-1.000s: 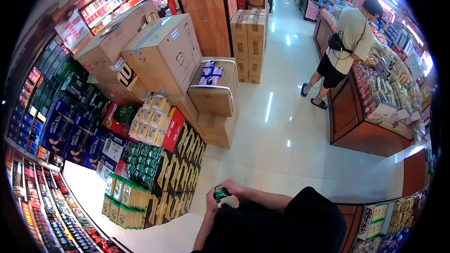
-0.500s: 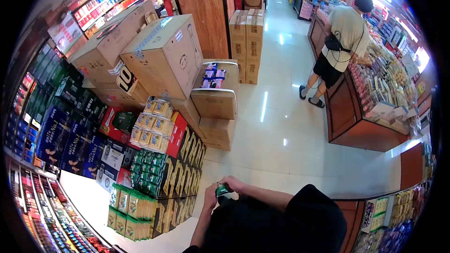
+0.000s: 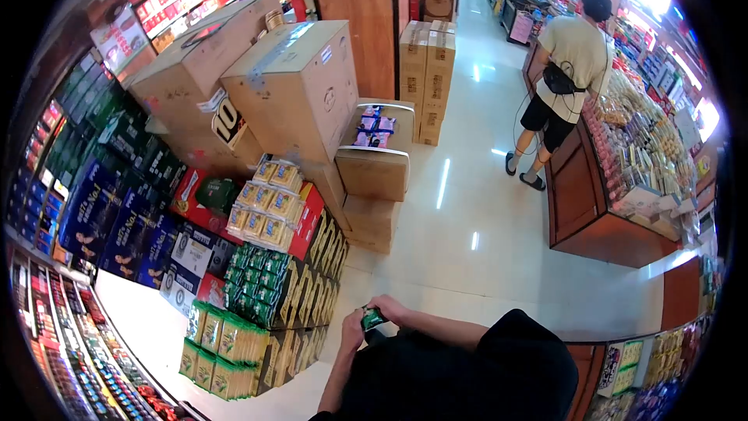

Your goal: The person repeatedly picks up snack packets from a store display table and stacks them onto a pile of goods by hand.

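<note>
In front of my body I hold a small dark green packet (image 3: 373,318) between both hands. My left hand (image 3: 353,328) is closed on its left side. From the upper right, my right hand (image 3: 388,309) grips it with the fingers curled over the top. The fingertips are too small to make out in detail. Nearest to my left hand is a stack of green packets (image 3: 254,279) piled on black and gold cartons (image 3: 308,296). Lower down stand rows of green and gold packets (image 3: 220,347).
Large cardboard boxes (image 3: 288,86) rise ahead on the left, with beige packets (image 3: 266,201) below. A tiled aisle (image 3: 444,226) runs forward. On its right a person (image 3: 573,62) stands at a wooden counter (image 3: 580,195) heaped with packaged goods.
My view has turned slightly left, so the shelves and boxes sit further right. Both hands stay on the green packet, which looks slightly turned. The person's arm and stance have shifted a little.
</note>
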`<state>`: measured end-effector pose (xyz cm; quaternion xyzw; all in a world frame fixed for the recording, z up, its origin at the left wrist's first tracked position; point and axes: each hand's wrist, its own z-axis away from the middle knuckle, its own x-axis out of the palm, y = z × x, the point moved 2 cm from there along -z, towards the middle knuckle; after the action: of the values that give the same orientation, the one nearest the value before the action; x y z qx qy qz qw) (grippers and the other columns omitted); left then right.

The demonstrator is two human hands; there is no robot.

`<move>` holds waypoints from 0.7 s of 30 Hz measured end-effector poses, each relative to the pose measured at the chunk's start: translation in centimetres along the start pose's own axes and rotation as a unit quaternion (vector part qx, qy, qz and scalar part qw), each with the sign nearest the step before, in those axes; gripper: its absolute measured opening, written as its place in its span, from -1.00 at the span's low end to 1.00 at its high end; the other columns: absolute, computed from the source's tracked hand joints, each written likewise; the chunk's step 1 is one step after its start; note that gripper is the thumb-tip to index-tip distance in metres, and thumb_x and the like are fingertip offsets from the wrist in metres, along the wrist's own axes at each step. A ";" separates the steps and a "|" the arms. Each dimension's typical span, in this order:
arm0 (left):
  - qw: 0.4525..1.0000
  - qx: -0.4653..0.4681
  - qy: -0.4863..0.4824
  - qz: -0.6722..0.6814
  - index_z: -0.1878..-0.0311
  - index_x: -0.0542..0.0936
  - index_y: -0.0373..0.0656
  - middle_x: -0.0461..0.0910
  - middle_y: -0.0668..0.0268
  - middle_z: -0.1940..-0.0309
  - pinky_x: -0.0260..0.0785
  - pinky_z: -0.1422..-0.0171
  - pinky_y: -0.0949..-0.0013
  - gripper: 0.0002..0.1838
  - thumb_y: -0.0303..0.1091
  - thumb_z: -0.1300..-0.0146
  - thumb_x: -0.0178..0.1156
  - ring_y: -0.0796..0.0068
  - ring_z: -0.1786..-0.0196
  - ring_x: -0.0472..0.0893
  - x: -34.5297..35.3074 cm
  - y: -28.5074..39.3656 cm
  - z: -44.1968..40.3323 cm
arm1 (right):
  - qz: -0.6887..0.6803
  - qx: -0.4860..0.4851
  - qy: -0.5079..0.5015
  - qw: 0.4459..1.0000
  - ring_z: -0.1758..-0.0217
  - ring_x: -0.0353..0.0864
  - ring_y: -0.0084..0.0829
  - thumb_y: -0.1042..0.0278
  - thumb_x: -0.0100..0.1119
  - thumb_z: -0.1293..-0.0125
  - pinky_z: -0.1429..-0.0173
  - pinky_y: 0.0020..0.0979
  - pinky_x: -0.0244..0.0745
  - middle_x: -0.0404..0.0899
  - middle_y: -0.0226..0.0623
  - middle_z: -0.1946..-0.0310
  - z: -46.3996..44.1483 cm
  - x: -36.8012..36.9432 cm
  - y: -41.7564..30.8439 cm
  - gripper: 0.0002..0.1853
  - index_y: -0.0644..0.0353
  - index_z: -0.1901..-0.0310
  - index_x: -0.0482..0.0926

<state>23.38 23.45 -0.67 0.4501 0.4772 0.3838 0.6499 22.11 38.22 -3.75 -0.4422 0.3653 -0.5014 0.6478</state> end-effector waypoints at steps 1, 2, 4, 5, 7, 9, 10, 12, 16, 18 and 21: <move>0.999 -0.027 0.009 0.014 0.40 0.49 -0.34 0.50 0.05 0.55 0.30 0.26 0.24 -0.58 -0.15 -0.35 -0.13 0.28 0.44 0.51 -0.2 -0.9 0.2 | 0.051 -0.039 0.005 0.998 0.43 0.50 -0.39 0.28 0.00 -0.21 0.30 -0.34 0.40 0.50 -0.24 0.58 -0.8 0.2 0.7 -0.73 0.30 0.38 0.61; 1.000 -0.021 0.015 0.018 0.38 0.50 -0.34 0.50 0.03 0.53 0.31 0.24 0.23 -0.58 -0.15 -0.35 -0.14 0.24 0.42 0.51 -0.4 -1.9 0.0 | 0.101 -0.077 0.004 0.992 0.40 0.51 -0.37 0.31 0.00 -0.20 0.27 -0.32 0.42 0.53 -0.20 0.55 -1.7 0.6 1.4 -0.75 0.32 0.37 0.61; 0.999 -0.024 0.037 0.026 0.36 0.51 -0.33 0.51 -0.01 0.51 0.32 0.20 0.20 -0.58 -0.15 -0.36 -0.15 0.16 0.40 0.52 -1.2 -2.6 0.1 | 0.193 -0.034 -0.024 0.980 0.29 0.56 -0.31 0.42 -0.01 -0.16 0.21 -0.32 0.43 0.62 -0.09 0.39 -2.1 1.7 2.3 -0.79 0.31 0.36 0.62; 0.999 -0.035 0.029 0.017 0.33 0.52 -0.34 0.52 -0.01 0.49 0.33 0.17 0.21 -0.57 -0.14 -0.37 -0.16 0.17 0.36 0.54 -1.8 -2.8 0.5 | 0.159 -0.028 -0.024 0.987 0.30 0.57 -0.29 0.41 0.00 -0.15 0.21 -0.32 0.43 0.62 -0.09 0.38 -2.4 2.4 2.2 -0.79 0.31 0.35 0.62; 0.996 -0.077 0.018 0.031 0.27 0.54 -0.36 0.56 0.03 0.44 0.35 0.11 0.26 -0.55 -0.11 -0.40 -0.16 0.28 0.29 0.56 -3.2 -2.4 0.2 | 0.162 -0.073 -0.044 0.983 0.32 0.59 -0.27 0.38 0.01 -0.14 0.22 -0.33 0.43 0.63 -0.08 0.39 -3.4 2.9 1.5 -0.78 0.32 0.35 0.62; 0.989 -0.119 0.017 0.091 0.19 0.55 -0.37 0.59 0.13 0.36 0.35 0.06 0.35 -0.55 -0.11 -0.42 -0.13 0.42 0.23 0.55 -4.4 -2.6 1.0 | 0.215 -0.123 -0.087 0.965 0.34 0.59 -0.25 0.34 0.01 -0.15 0.23 -0.33 0.43 0.62 -0.07 0.42 -4.0 3.8 0.1 -0.76 0.34 0.35 0.61; 0.984 -0.124 0.020 0.126 0.15 0.55 -0.37 0.60 0.18 0.32 0.35 0.04 0.38 -0.56 -0.12 -0.43 -0.12 0.47 0.20 0.54 -5.1 -1.7 1.3 | 0.235 -0.125 -0.105 0.958 0.35 0.60 -0.25 0.32 0.01 -0.16 0.23 -0.33 0.43 0.62 -0.06 0.43 -4.5 4.4 -0.4 -0.74 0.34 0.34 0.60; 0.973 -0.115 0.039 0.198 0.08 0.55 -0.37 0.60 0.27 0.26 0.33 0.00 0.44 -0.58 -0.14 -0.44 -0.09 0.54 0.16 0.52 -5.9 -2.3 2.1 | 0.207 -0.153 -0.116 0.959 0.39 0.56 -0.28 0.31 -0.01 -0.19 0.23 -0.32 0.42 0.60 -0.03 0.44 -5.6 5.8 -0.8 -0.73 0.35 0.35 0.60; 0.949 -0.087 0.104 0.283 -0.04 0.51 -0.34 0.57 0.33 0.20 0.31 -0.04 0.48 -0.60 -0.16 -0.44 -0.07 0.57 0.13 0.49 -7.7 -4.7 2.6 | 0.186 -0.185 -0.151 0.953 0.44 0.49 -0.46 0.30 -0.03 -0.23 0.29 -0.37 0.41 0.58 -0.20 0.50 -7.7 9.4 -1.6 -0.72 0.35 0.37 0.60; 0.938 -0.113 0.140 0.296 -0.07 0.51 -0.31 0.56 0.32 0.19 0.32 -0.04 0.47 -0.60 -0.16 -0.44 -0.06 0.56 0.12 0.50 -8.9 -6.1 2.4 | 0.159 -0.179 -0.166 0.957 0.43 0.50 -0.51 0.30 -0.02 -0.24 0.34 -0.41 0.40 0.59 -0.28 0.48 -9.0 11.2 -2.5 -0.72 0.34 0.37 0.61; 0.938 -0.181 0.173 0.242 0.08 0.52 -0.22 0.48 0.45 0.46 0.28 0.31 0.49 -0.64 -0.10 -0.43 -0.06 0.63 0.41 0.42 -12.0 -3.9 1.2 | 0.074 -0.007 -0.155 0.985 0.53 0.39 -0.64 0.22 0.03 -0.30 0.48 -0.54 0.30 0.48 -0.44 0.55 -10.6 12.9 -5.0 -0.72 0.26 0.41 0.57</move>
<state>21.83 10.86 -0.89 0.3535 0.3813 0.6810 0.5157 13.71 22.96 -3.05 -0.4911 0.2960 -0.3748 0.7285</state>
